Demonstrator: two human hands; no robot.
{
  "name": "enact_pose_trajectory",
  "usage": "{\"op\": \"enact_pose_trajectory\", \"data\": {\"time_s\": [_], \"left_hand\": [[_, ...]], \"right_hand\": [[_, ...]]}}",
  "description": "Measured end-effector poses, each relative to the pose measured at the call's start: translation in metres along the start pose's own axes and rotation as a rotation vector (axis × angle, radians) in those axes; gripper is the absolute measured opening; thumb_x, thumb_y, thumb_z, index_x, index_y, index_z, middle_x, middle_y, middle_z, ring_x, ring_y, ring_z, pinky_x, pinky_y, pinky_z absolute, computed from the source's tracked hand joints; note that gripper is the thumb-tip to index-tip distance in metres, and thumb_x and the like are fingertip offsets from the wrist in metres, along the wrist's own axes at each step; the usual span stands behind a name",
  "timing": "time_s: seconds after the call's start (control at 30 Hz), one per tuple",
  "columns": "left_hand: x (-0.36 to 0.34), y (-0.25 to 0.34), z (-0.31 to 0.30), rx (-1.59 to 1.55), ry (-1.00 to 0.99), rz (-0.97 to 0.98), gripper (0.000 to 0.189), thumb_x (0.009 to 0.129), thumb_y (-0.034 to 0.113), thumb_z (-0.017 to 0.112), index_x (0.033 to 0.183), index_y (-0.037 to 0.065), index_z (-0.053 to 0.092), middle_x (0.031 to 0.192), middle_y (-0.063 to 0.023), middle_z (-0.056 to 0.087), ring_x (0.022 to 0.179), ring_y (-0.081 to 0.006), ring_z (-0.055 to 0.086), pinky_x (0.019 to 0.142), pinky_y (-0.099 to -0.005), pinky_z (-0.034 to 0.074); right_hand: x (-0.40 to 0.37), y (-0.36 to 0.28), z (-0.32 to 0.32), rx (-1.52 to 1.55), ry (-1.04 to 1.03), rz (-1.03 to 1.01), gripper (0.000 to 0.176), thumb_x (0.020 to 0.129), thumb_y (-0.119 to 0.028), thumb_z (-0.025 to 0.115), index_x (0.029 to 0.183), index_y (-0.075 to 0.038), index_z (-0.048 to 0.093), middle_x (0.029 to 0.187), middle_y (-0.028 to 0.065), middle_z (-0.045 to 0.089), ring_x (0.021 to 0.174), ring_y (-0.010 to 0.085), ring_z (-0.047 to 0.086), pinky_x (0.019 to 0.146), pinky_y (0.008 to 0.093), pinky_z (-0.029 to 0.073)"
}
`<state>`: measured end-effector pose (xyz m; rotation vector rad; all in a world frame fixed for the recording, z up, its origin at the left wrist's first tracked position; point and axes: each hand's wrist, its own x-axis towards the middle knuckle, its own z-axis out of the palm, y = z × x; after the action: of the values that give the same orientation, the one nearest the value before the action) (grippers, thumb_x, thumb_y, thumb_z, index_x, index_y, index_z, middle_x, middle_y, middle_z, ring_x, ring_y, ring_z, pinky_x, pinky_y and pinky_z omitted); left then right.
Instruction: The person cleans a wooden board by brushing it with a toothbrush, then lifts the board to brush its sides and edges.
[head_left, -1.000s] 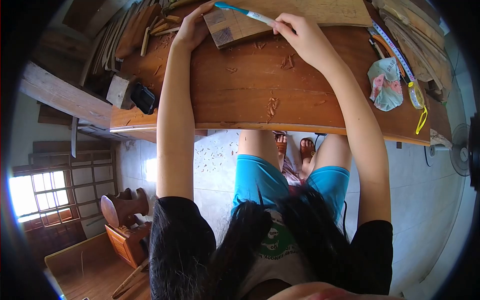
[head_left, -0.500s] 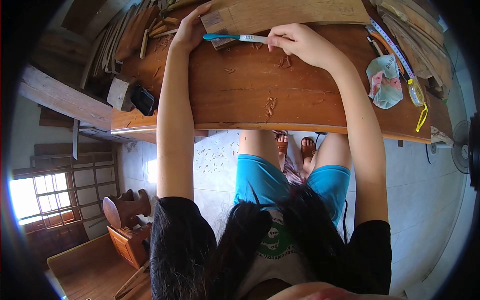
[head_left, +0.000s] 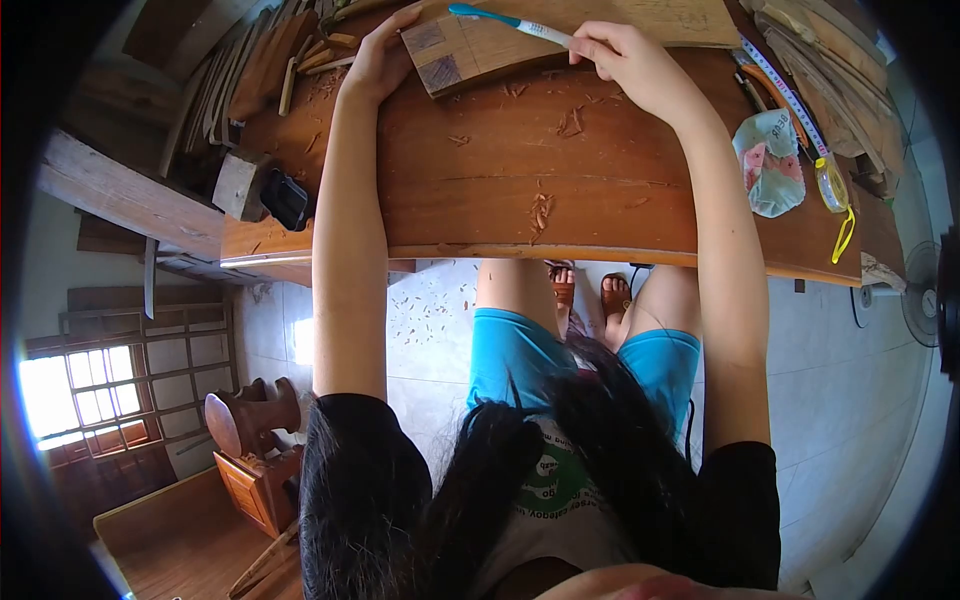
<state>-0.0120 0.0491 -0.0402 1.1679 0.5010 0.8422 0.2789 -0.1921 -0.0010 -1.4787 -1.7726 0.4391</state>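
Note:
A wooden board [head_left: 540,40] lies at the far side of the table, with dark squares and pencil-like lines marked at its left end. My left hand [head_left: 385,55] holds that end, its fingers reaching along the edge and partly cut off by the top of the view. Above the board, my right hand [head_left: 625,60] pinches a slim teal-and-white stick [head_left: 510,22], shaped like a pen or a toothbrush handle. The stick's teal end points left and away from me; its other end is hidden in my fingers.
Wood shavings [head_left: 541,212] are scattered over the brown table [head_left: 470,215]. A tape measure [head_left: 830,185] lies extended at the right beside a crumpled printed pouch [head_left: 770,163]. Stacked wood pieces [head_left: 835,75] line both sides. A black object [head_left: 287,200] sits by a wooden block [head_left: 240,185] at the left.
My right hand has moved away from me and slightly right, carrying the stick from the board's near edge to above the board. My left hand stays in place.

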Motion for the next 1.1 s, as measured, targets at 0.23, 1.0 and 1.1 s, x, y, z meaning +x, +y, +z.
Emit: {"op": "enact_pose_trajectory", "data": {"time_s": [0.23, 1.0, 1.1], "left_hand": [[-0.003, 0.001, 0.007, 0.010, 0.011, 0.009, 0.046, 0.097, 0.030, 0.061, 0.130, -0.002, 0.059, 0.125, -0.0135, 0.065, 0.116, -0.0242, 0.060, 0.104, -0.0379, 0.044], [-0.006, 0.005, 0.009, 0.026, 0.029, -0.044, 0.051, 0.095, 0.033, 0.064, 0.130, -0.002, 0.059, 0.124, -0.0133, 0.066, 0.115, -0.0244, 0.061, 0.103, -0.0379, 0.044], [-0.006, 0.004, 0.008, 0.027, 0.032, -0.033, 0.051, 0.095, 0.033, 0.065, 0.131, -0.002, 0.059, 0.124, -0.0130, 0.066, 0.115, -0.0243, 0.061, 0.103, -0.0380, 0.044]], "right_hand": [[-0.004, -0.007, -0.010, 0.182, -0.240, 0.137, 0.027, 0.104, -0.028, 0.053, 0.095, -0.008, 0.068, 0.059, -0.0057, 0.036, 0.053, 0.0054, 0.030, 0.048, 0.0248, 0.024], [-0.008, 0.006, -0.028, 0.162, -0.066, 0.212, 0.032, 0.104, -0.036, 0.054, 0.101, -0.008, 0.068, 0.058, -0.0101, 0.030, 0.048, 0.0011, 0.020, 0.042, 0.0228, 0.013], [-0.010, -0.002, -0.036, 0.174, -0.294, 0.301, 0.032, 0.104, -0.036, 0.054, 0.102, -0.008, 0.069, 0.059, -0.0097, 0.033, 0.047, 0.0010, 0.023, 0.041, 0.0222, 0.016]]}}
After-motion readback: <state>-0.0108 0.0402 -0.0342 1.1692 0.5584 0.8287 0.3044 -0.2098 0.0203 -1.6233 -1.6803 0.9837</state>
